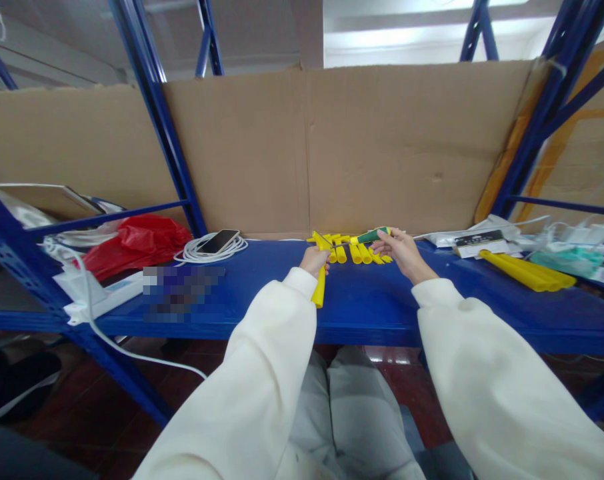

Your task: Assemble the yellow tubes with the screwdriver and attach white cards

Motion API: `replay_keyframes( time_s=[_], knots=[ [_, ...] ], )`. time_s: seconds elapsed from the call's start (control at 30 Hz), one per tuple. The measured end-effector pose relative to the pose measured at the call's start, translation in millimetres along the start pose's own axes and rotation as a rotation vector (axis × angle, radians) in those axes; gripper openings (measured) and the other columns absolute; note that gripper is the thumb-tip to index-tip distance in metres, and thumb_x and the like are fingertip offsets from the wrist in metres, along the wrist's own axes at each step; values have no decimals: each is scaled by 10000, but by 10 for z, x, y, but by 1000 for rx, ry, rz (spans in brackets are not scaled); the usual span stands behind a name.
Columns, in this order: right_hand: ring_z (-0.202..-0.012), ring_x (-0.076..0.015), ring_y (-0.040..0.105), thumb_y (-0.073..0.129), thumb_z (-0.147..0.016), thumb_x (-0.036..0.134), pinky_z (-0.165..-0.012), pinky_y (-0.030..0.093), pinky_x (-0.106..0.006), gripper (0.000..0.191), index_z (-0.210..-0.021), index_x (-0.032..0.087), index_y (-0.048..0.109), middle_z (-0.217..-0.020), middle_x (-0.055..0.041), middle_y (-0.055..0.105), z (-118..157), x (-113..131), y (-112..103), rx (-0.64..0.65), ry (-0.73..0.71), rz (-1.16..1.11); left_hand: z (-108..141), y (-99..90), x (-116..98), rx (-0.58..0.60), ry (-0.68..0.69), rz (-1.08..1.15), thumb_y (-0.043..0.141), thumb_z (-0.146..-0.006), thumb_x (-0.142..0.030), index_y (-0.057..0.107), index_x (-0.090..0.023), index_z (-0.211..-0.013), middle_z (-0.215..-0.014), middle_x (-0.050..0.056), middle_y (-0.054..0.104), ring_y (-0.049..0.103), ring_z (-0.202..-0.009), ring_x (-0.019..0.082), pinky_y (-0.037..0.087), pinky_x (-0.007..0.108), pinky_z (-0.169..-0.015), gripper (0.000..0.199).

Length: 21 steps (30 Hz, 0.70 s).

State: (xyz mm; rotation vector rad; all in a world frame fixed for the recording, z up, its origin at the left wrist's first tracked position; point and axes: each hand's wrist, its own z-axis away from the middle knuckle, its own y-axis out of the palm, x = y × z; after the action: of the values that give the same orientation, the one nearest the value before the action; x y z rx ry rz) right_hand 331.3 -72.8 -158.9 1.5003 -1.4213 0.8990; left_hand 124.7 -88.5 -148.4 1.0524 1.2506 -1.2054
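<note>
In the middle of the blue shelf, my left hand (314, 260) is closed around a yellow tube-shaped part (319, 293), whose wider end points down toward the shelf's front edge. My right hand (399, 251) grips the rear end of a screwdriver (372, 236) with a green and yellow handle. The screwdriver lies nearly level, its shaft pointing left to the upper end of the yellow part; whether the tip touches it is too small to tell. Behind and between my hands, several similar yellow parts (356, 255) lie in a row.
Left stand a phone (220, 241) on a coiled white cable (195, 251), a red plastic bag (142, 243) and a white power strip (115, 298). Right lie long yellow pieces (527, 272), a small box (479, 243) and cables. A cardboard panel (382, 147) closes the back between blue posts.
</note>
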Motion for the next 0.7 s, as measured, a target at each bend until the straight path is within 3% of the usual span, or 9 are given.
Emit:
replay_keyframes(
  time_s=[0.43,0.7],
  knots=[
    [-502,-130,606,818,-641,543,-468,438,-217,409,-803,229,612,-546,35,614,27,22,40,-23,-90,54,-15,18,18,-29,5,-14,557,-789,32,573,-157,-695,-428,-81,403,364,-358,72,332,211,-436,212],
    [-442,-103,530,742,-743,493,-445,416,-200,339,-756,248,508,-491,68,522,-73,26,-113,-207,-156,-85,-76,-25,54,-91,27,0,614,-790,-27,603,-157,-690,-429,-79,389,366,-347,66,312,203,-408,165]
  ],
)
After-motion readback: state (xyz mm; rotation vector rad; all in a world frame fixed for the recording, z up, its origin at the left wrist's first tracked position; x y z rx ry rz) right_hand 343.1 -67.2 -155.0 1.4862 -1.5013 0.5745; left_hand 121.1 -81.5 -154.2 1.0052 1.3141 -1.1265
